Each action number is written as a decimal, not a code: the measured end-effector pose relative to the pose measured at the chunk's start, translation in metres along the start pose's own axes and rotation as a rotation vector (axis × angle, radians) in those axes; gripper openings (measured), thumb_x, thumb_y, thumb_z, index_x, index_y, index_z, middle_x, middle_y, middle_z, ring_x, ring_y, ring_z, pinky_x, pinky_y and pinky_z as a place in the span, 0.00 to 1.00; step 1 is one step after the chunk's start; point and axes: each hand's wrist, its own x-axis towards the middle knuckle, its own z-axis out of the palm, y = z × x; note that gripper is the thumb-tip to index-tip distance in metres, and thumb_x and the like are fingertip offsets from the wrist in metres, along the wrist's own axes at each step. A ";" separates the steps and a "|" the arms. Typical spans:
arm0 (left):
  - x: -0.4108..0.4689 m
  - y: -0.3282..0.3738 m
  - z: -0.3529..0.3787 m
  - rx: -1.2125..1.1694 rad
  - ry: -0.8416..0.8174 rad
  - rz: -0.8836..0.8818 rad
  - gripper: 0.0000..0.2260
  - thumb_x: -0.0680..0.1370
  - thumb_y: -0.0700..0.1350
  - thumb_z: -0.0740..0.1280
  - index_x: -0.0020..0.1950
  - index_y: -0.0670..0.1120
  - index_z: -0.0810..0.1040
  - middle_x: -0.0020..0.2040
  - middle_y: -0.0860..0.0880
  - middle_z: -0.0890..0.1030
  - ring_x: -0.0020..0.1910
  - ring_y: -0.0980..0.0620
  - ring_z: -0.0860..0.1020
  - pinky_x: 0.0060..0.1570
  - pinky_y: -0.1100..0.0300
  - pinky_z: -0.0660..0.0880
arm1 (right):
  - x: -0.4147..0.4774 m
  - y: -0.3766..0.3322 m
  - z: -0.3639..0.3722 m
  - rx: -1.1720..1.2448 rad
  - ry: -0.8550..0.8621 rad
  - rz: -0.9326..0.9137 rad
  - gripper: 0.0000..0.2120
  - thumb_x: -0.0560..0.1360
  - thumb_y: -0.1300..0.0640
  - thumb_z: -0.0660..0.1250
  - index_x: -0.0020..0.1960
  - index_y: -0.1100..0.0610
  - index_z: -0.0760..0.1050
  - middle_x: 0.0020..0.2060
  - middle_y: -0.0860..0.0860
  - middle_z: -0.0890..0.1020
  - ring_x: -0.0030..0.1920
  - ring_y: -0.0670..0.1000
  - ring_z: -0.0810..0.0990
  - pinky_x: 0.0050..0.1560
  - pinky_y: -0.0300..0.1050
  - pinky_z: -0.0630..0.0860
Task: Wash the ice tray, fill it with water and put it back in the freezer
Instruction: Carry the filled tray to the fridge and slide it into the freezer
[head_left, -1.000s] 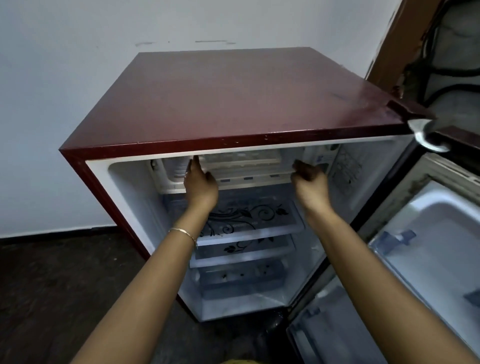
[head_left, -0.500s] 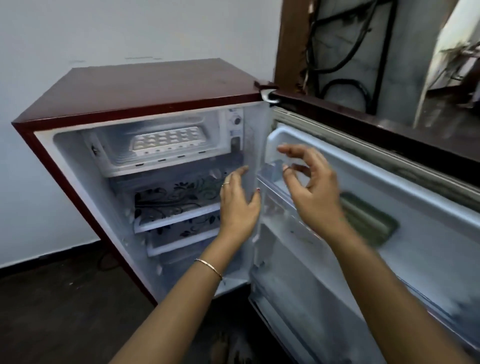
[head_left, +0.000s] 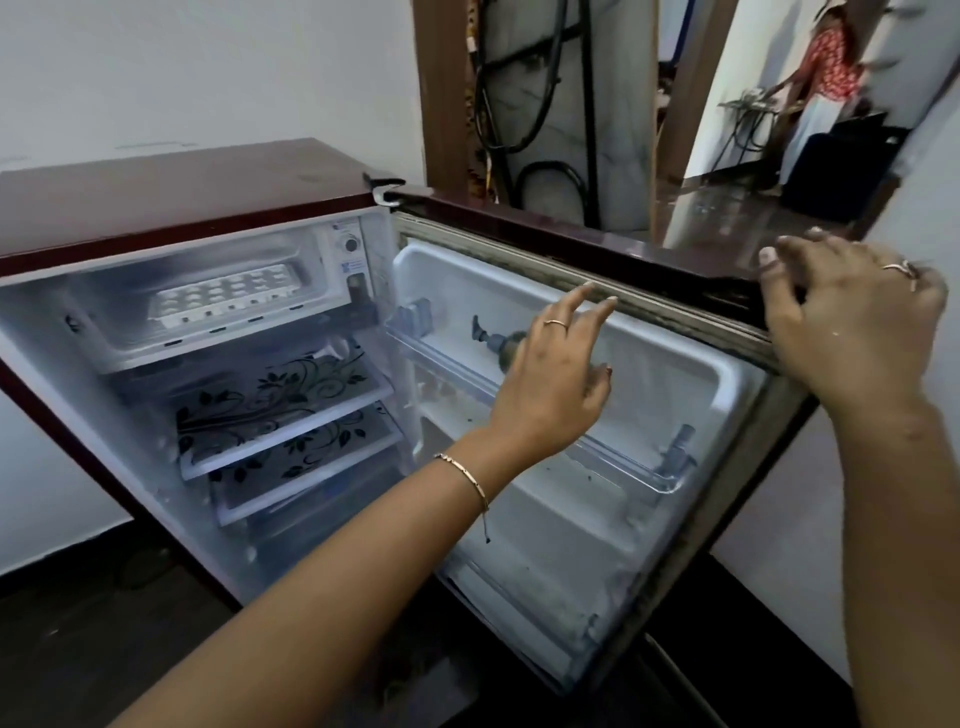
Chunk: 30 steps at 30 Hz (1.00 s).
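Observation:
The white ice tray (head_left: 223, 299) lies flat inside the freezer compartment (head_left: 208, 332) at the top of the open maroon fridge (head_left: 156, 192). Neither hand touches it. My left hand (head_left: 556, 374) hovers in front of the inner side of the fridge door (head_left: 675, 374), to the right of the freezer, holding nothing with its fingers apart. My right hand (head_left: 852, 322) is over the door's top outer corner, with spread fingers at the door's upper edge and nothing held.
A dark pump bottle (head_left: 496, 343) lies in the door's upper shelf. Glass shelves with a black floral print (head_left: 280, 395) sit below the freezer. Black cables (head_left: 519, 104) hang behind the door. A person (head_left: 826, 67) stands in the far room.
Both hands have left the freezer opening and moved right. The left hand is now in front of the door's inside and the right hand has reached the door's top edge. The view has swung right.

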 end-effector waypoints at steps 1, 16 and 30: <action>0.000 0.006 0.001 0.002 -0.006 0.008 0.27 0.76 0.42 0.66 0.74 0.46 0.64 0.75 0.47 0.62 0.72 0.45 0.63 0.67 0.46 0.67 | 0.000 0.009 -0.005 -0.003 -0.063 0.031 0.24 0.81 0.40 0.50 0.64 0.51 0.75 0.66 0.54 0.76 0.65 0.60 0.72 0.66 0.59 0.61; -0.055 0.030 -0.029 -0.054 0.017 -0.002 0.26 0.78 0.46 0.65 0.76 0.48 0.63 0.76 0.48 0.60 0.74 0.47 0.60 0.69 0.47 0.65 | -0.053 0.007 -0.047 0.845 -0.382 0.060 0.15 0.82 0.49 0.58 0.64 0.49 0.77 0.59 0.39 0.79 0.59 0.29 0.73 0.56 0.21 0.66; -0.156 0.004 -0.119 -0.135 0.238 -0.045 0.23 0.81 0.58 0.53 0.70 0.48 0.71 0.71 0.53 0.69 0.71 0.54 0.64 0.69 0.50 0.65 | -0.130 -0.129 -0.061 1.256 -0.455 -0.173 0.16 0.83 0.58 0.55 0.56 0.63 0.80 0.55 0.48 0.84 0.59 0.48 0.80 0.60 0.36 0.73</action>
